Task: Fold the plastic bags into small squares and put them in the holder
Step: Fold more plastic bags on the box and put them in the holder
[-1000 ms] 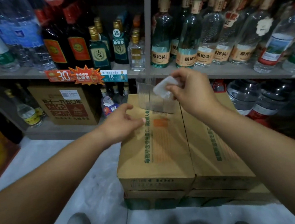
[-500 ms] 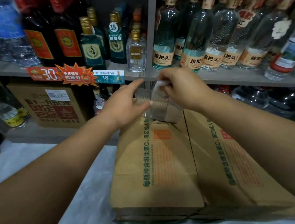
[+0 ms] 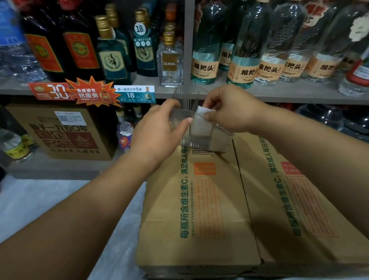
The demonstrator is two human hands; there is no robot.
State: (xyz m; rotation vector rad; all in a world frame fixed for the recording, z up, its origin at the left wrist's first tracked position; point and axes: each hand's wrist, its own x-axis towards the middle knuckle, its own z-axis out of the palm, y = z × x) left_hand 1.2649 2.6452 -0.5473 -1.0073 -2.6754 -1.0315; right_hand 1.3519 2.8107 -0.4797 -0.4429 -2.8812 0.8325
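A clear plastic holder (image 3: pixel 198 135) stands at the far end of a cardboard box (image 3: pixel 201 207). My left hand (image 3: pixel 157 131) grips the holder's left side, thumb on its near wall and fingers over the rim. My right hand (image 3: pixel 233 110) pinches a small folded white plastic bag (image 3: pixel 203 110) just above the holder's open top. Pale folded material shows through the holder's wall.
Two cardboard boxes lie side by side on the pale floor (image 3: pixel 47 207). Behind them a grey shelf (image 3: pixel 289 92) carries many glass bottles (image 3: pixel 241 46) and price tags (image 3: pixel 75 92). A brown carton (image 3: pixel 63 129) sits on the lower shelf at left.
My left hand went from resting on the box to gripping the holder. My right hand lowered the folded bag to the holder's top. The camera moved closer.
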